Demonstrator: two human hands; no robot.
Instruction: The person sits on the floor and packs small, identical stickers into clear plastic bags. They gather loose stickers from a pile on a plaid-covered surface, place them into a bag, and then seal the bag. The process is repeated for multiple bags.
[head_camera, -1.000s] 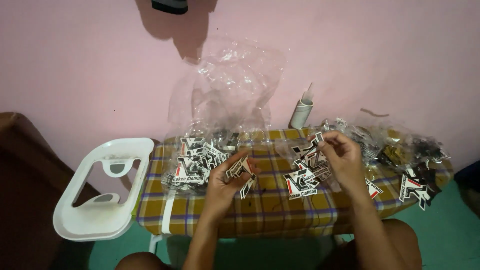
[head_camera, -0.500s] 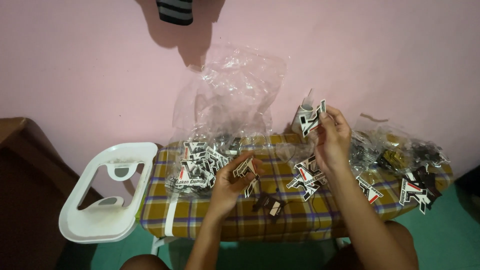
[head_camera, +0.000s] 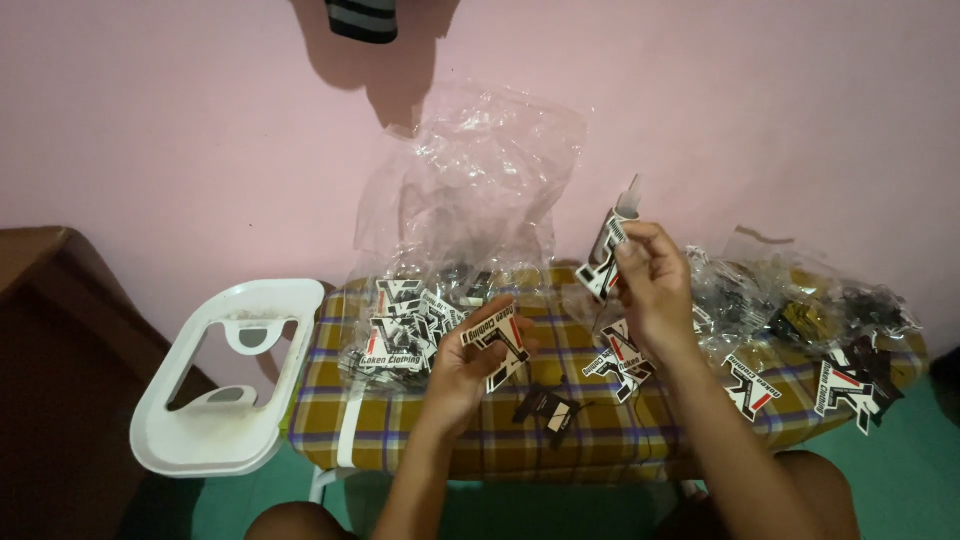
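I see my right hand (head_camera: 650, 285) raised above the desk (head_camera: 420, 440), its fingers pinched on 1 black-and-white tag (head_camera: 605, 258). My left hand (head_camera: 470, 365) is lower, closed on another tag (head_camera: 497, 342) — just over the plaid cloth. Between them lies a dark small card (head_camera: 545, 410). Behind stands a clear plastic bag (head_camera: 470, 190); at left, a white plastic seat (head_camera: 215, 385).

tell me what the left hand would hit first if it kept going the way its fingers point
Probably the pile of bagged black-white-red tags just beyond the left hand, which already holds one tag. Behind the pile stands the big clear plastic bag. With one view, depth is uncertain.
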